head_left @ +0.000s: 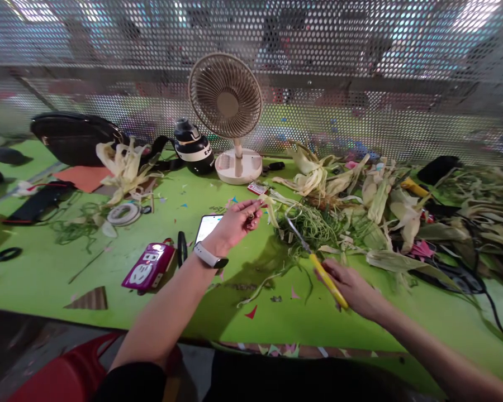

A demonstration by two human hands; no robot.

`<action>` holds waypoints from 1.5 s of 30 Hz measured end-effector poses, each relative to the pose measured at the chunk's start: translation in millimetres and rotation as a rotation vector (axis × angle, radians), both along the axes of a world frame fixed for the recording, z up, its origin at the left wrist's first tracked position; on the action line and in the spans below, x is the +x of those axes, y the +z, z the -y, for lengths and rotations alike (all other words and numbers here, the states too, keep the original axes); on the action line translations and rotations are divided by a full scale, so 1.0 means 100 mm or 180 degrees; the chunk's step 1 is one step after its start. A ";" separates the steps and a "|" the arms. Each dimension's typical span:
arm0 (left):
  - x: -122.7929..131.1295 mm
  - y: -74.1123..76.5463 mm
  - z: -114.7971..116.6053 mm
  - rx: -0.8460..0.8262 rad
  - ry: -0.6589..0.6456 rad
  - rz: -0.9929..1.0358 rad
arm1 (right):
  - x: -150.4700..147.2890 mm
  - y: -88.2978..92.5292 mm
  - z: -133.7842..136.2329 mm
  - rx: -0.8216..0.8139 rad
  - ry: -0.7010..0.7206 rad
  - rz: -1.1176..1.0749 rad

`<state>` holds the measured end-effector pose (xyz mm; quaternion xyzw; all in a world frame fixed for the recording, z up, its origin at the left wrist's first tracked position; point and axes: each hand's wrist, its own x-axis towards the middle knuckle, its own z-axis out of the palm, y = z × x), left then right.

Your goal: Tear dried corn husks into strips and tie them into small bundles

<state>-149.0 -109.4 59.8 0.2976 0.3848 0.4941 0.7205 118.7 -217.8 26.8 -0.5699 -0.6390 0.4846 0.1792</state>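
Note:
My left hand (237, 221), with a white watch on its wrist, is closed in a pinch on a pale corn husk strip (272, 209) held above the green table (46, 268). My right hand (352, 285) grips yellow-handled scissors (316, 262); their blades point up and left toward the husk strip. Just behind the scissors lies a heap of green strands (314, 226).
A pile of corn husks (385, 195) covers the right of the table, with black cables. A small fan (228, 106), a black bottle (193, 146), a black bag (71, 137), a phone (207, 226), a pink power strip (148, 267), tape (123, 213) and paper scraps lie about. A perforated metal screen stands behind.

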 end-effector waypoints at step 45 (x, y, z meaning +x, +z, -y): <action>0.23 -0.07 0.49 0.0247 -0.1687 -0.0679 | -0.78 0.48 -1.26 0.2429 0.1739 -0.0179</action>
